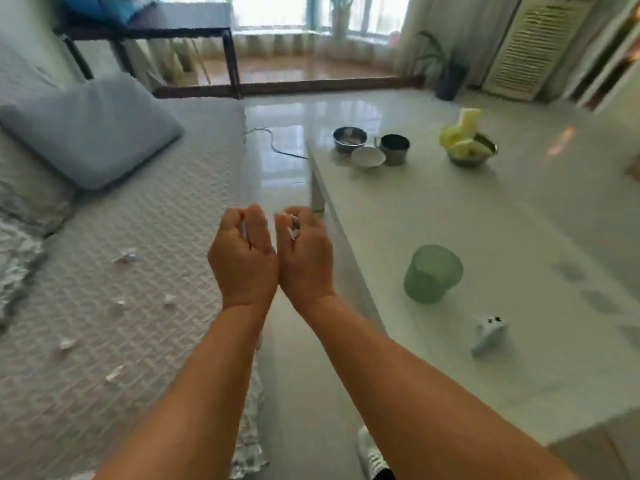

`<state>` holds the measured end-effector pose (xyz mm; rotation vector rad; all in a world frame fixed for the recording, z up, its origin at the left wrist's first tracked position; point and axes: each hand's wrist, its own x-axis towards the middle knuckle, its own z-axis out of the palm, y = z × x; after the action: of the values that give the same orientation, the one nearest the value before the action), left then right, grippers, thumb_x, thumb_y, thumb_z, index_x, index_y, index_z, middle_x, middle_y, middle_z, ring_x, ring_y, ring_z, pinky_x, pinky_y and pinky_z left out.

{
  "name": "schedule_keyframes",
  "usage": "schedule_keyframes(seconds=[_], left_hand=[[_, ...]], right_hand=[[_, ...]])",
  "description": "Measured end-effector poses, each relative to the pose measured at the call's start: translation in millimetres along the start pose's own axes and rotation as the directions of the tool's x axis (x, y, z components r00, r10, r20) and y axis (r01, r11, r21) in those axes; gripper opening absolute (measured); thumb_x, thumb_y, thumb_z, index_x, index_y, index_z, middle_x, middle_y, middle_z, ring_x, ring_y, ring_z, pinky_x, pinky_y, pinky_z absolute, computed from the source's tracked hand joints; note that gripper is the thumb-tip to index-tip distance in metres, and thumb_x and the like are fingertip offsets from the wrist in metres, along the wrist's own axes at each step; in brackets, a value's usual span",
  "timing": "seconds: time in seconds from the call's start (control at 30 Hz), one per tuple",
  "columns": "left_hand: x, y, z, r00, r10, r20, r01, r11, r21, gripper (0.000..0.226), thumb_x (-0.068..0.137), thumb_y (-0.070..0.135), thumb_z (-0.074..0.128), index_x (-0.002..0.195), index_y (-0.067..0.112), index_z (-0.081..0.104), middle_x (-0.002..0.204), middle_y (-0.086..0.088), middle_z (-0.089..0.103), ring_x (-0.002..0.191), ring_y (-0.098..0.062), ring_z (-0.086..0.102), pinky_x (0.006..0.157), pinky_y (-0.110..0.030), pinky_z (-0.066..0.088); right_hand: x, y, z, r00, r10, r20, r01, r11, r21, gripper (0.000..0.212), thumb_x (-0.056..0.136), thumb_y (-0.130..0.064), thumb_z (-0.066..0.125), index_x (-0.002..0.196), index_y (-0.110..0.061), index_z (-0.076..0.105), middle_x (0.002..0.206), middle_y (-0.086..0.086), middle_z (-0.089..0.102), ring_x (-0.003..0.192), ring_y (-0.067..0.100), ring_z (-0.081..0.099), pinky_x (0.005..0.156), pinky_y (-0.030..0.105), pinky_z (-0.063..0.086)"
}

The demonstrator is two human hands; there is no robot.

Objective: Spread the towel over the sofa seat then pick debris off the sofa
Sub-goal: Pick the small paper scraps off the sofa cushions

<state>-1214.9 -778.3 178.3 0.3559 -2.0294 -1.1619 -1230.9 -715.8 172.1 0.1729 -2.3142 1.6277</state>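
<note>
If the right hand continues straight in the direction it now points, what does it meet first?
Probably the near corner of the white table: the right hand, curled around white scraps, points forward and away just beside it. Depth is unclear; it might pass over the floor instead.

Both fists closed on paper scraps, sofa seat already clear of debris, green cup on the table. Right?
Not quite. The head view shows paper scraps on the sofa seat. The rest holds: left hand and right hand closed on scraps, green cup on the table.

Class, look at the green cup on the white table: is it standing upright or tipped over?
Tipped: the green cup leans on the white table, rim tilted sideways.
</note>
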Motion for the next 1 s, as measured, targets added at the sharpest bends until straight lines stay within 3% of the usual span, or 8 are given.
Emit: schedule_keyframes(seconds=[0.1,0.2,0.37,0.47,0.57,0.67,0.83,1.0], left_hand=[[-25,38,75,0.992,0.032,0.12,-0.02,0.995,-0.102,0.031,0.093,0.029,0.042,0.078,0.006,0.055,0.06,0.003,0.045,0.057,-0.017,0.041,0.056,-0.023,0.027],[-46,60,135,0.966,0.05,0.252,-0.006,0.985,-0.174,0.031,0.09,0.035,0.04,0.077,0.01,0.054,0.057,0.008,0.044,0.057,-0.011,0.04,0.057,-0.024,0.029],[-79,71,229,0.914,0.031,0.405,0.024,0.991,-0.129,0.037,0.094,0.037,0.039,0.077,0.008,0.055,0.066,-0.003,0.054,0.064,-0.023,0.049,0.06,-0.029,0.029],[-93,60,273,0.891,-0.073,0.449,0.118,0.99,-0.074,0.038,0.096,0.034,0.04,0.078,0.005,0.057,0.068,-0.005,0.055,0.065,-0.022,0.049,0.054,-0.03,0.025],[-106,40,341,0.838,-0.205,0.505,0.258,0.965,-0.036,0.038,0.096,0.035,0.039,0.079,0.005,0.056,0.066,-0.003,0.054,0.064,-0.021,0.049,0.057,-0.024,0.037],[-119,17,406,0.755,-0.294,0.586,0.367,0.93,-0.006,0.034,0.095,0.035,0.04,0.076,0.01,0.053,0.064,-0.001,0.053,0.064,-0.022,0.05,0.063,-0.035,0.042],[-138,-26,471,0.618,-0.362,0.697,0.393,0.911,0.124,0.027,0.092,0.043,0.042,0.074,0.027,0.053,0.081,-0.001,0.064,0.076,-0.019,0.06,0.069,-0.032,0.047],[-145,-40,473,0.548,-0.399,0.736,0.386,0.9,0.201,0.044,0.094,0.045,0.039,0.057,0.027,0.054,0.064,0.005,0.059,0.066,-0.011,0.054,0.06,-0.028,0.039]], right_hand=[[27,38,-70,0.985,0.023,-0.17,-0.032,0.998,-0.051,0.028,0.089,-0.03,0.045,0.095,-0.006,0.057,0.092,0.013,0.062,0.084,0.025,0.056,0.069,0.023,0.038],[45,76,-121,0.954,0.042,-0.296,-0.071,0.994,-0.087,0.023,0.091,-0.026,0.049,0.094,-0.004,0.057,0.092,0.013,0.063,0.086,0.027,0.057,0.067,0.021,0.035],[75,151,-185,0.893,0.08,-0.444,-0.149,0.981,-0.123,0.033,0.091,-0.038,0.045,0.091,-0.007,0.057,0.086,0.01,0.063,0.074,0.017,0.053,0.062,0.014,0.031],[86,196,-205,0.879,0.12,-0.462,-0.205,0.969,-0.138,0.028,0.092,-0.033,0.045,0.092,-0.007,0.057,0.088,0.008,0.062,0.075,0.016,0.053,0.064,0.013,0.036],[112,260,-218,0.855,0.199,-0.479,-0.299,0.944,-0.141,0.027,0.092,-0.033,0.047,0.092,-0.008,0.057,0.09,0.009,0.062,0.078,0.018,0.055,0.069,0.024,0.041],[135,321,-222,0.84,0.304,-0.449,-0.403,0.904,-0.142,0.022,0.093,-0.03,0.049,0.096,-0.009,0.057,0.095,0.008,0.06,0.079,0.015,0.052,0.068,0.023,0.038],[149,390,-222,0.806,0.516,-0.288,-0.556,0.828,-0.073,0.021,0.091,-0.033,0.052,0.1,-0.015,0.058,0.1,0.002,0.055,0.088,0.02,0.06,0.069,0.023,0.041],[140,412,-221,0.803,0.548,-0.236,-0.584,0.802,-0.125,0.034,0.091,-0.036,0.052,0.113,-0.012,0.063,0.114,0.003,0.064,0.106,0.017,0.059,0.087,0.025,0.044]])
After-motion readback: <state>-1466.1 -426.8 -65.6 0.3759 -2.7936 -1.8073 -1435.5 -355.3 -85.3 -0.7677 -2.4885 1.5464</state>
